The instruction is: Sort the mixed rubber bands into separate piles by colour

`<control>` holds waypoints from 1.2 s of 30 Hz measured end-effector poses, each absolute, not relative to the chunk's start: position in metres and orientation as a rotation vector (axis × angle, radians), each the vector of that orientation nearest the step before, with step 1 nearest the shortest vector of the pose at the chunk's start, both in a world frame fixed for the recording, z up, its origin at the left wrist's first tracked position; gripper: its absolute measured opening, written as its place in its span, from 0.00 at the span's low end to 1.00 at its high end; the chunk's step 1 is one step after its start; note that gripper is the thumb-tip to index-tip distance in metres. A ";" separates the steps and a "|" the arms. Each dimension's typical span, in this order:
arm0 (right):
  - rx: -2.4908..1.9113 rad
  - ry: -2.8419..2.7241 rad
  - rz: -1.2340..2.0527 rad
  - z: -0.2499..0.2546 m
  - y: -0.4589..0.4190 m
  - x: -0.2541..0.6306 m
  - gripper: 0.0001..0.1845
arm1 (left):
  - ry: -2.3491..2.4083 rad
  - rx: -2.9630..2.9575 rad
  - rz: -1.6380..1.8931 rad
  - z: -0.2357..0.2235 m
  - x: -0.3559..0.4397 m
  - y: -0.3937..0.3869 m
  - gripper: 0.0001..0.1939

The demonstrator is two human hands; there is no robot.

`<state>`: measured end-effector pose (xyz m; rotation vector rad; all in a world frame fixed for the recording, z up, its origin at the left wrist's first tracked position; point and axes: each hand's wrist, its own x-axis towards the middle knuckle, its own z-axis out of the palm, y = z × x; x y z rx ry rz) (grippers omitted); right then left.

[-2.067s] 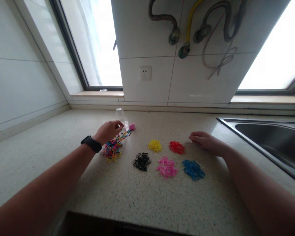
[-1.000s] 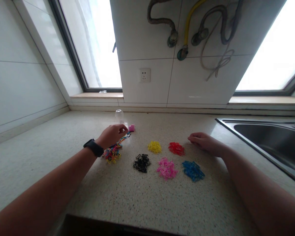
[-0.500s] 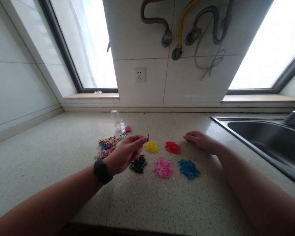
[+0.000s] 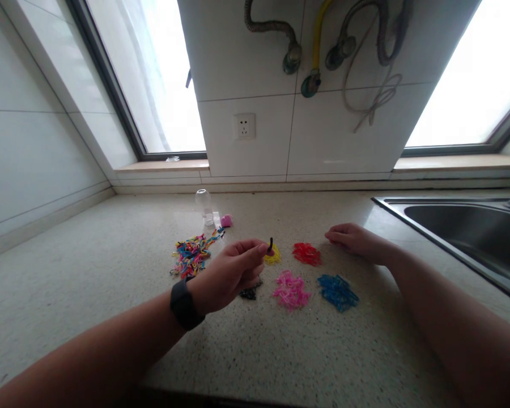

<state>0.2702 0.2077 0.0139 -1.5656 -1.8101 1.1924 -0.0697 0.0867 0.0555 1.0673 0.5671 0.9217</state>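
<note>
My left hand (image 4: 233,269), a dark band on its wrist, pinches a small black rubber band (image 4: 271,245) between thumb and forefinger. Partly covered by that hand are a yellow pile (image 4: 274,254) and a black pile (image 4: 250,292) of small bands. To their right lie a red pile (image 4: 306,253), a pink pile (image 4: 291,290) and a blue pile (image 4: 338,292). A mixed-colour heap (image 4: 192,254) is left of my left hand. My right hand (image 4: 352,240) rests on the counter beyond the red pile, fingers curled together, with nothing visible in them.
A clear small bottle (image 4: 204,207) and a pink cap (image 4: 226,221) stand behind the mixed heap. The steel sink (image 4: 391,205) is set into the speckled counter (image 4: 280,351) at right. A tiled wall with a socket (image 4: 244,126) and hoses rises behind.
My left hand has shifted a little right, carrying the black rubber band in front of the yellow pile and covering more of the black one. The whole view has shifted slightly; my right hand stays put.
</note>
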 end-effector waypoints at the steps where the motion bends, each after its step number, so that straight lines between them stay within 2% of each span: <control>1: -1.564 -1.810 1.198 0.015 0.207 0.270 0.26 | 0.552 1.051 0.917 0.056 -0.069 0.085 0.15; 36: -1.582 -1.818 1.169 0.019 0.205 0.266 0.28 | 0.562 1.025 0.965 0.050 -0.065 0.086 0.13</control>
